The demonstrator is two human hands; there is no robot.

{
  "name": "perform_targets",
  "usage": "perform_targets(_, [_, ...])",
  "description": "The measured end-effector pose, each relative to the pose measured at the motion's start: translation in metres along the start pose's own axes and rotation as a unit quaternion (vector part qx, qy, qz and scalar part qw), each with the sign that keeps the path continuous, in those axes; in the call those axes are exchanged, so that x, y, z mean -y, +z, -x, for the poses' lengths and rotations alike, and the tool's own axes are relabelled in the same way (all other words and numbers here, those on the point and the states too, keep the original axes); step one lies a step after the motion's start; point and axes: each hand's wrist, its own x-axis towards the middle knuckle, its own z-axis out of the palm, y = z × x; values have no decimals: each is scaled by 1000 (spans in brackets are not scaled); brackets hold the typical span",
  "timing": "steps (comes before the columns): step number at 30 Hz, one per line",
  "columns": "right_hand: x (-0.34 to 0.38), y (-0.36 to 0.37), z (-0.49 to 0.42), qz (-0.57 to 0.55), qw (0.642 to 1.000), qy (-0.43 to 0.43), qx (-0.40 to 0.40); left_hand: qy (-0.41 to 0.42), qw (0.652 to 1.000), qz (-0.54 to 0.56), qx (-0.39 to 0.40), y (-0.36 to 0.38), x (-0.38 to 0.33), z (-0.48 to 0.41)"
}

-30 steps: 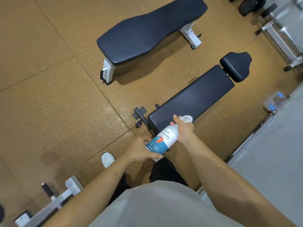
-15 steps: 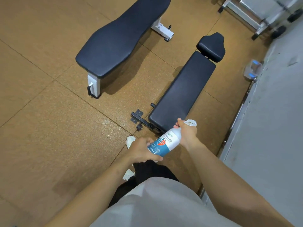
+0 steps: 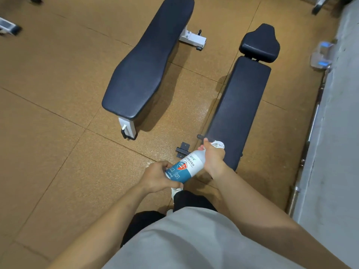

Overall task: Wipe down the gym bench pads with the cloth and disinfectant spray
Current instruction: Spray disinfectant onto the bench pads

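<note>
I hold a white and blue disinfectant bottle [image 3: 186,167] tilted in front of me, over the near end of the long black bench pad [image 3: 239,107]. My left hand [image 3: 158,177] grips the bottle's blue base. My right hand [image 3: 212,156] is wrapped round its top, which is hidden, and a bit of white cloth [image 3: 218,144] sticks out above the fingers. A small black head pad [image 3: 259,43] sits at the far end of that bench. A second, flat black bench [image 3: 147,61] lies to the left.
Brown tiled gym floor [image 3: 58,152] spreads all around. A grey wall or platform [image 3: 334,152] with a metal bar [image 3: 308,140] along its foot runs down the right side. A small blue and white device [image 3: 321,55] sits by the wall. My legs and shoe are below.
The view has swung so that both benches now run more upright in the frame and sit closer. Both hands keep the same hold on the bottle.
</note>
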Motion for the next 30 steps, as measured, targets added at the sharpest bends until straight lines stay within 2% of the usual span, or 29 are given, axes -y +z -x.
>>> perform_targets(3, [4, 18, -2, 15, 1000, -20, 14, -10, 1000, 29, 6, -14, 1, -6])
perform_targets(7, [7, 44, 3, 26, 996, -41, 72, -29, 996, 82, -3, -27, 9, -7])
perform_targets(12, [-6, 108, 15, 149, 968, -101, 174, -47, 984, 166, -42, -66, 27, -4])
perform_targets(15, [-22, 163, 32, 195, 952, -124, 203, -51, 974, 209, -66, -104, 47, 0])
perform_targets(21, [-67, 285, 72, 227, 940, -157, 201, -38, 966, 234, -100, -203, 91, 9])
perform_targets(24, [-88, 336, 91, 219, 939, -178, 198, -40, 964, 247, -89, -255, 111, 10])
perform_targets(30, [-117, 405, 116, 221, 950, -182, 123, -2, 979, 194, -64, -345, 147, 8])
